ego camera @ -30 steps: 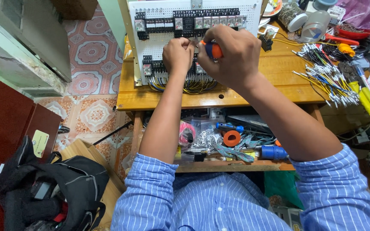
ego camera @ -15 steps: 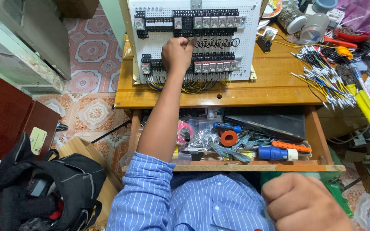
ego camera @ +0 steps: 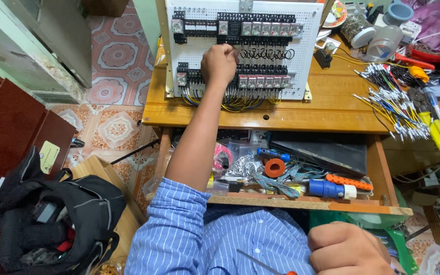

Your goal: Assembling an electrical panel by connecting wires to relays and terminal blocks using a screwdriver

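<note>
While the left hand [ego camera: 220,63] rests curled against the white perforated panel [ego camera: 306,56], its fingers pressed among the rows of relays [ego camera: 260,80] with nothing visibly gripped, the right hand [ego camera: 350,249] sits low by the person's lap, closed into a fist. A screwdriver [ego camera: 263,265] with a thin shaft and orange handle lies just beside that fist, well apart from the panel. Between them the wooden drawer [ego camera: 306,202] stands open.

Blue-and-white striped shirt [ego camera: 220,239], sleeves rolled up
</note>
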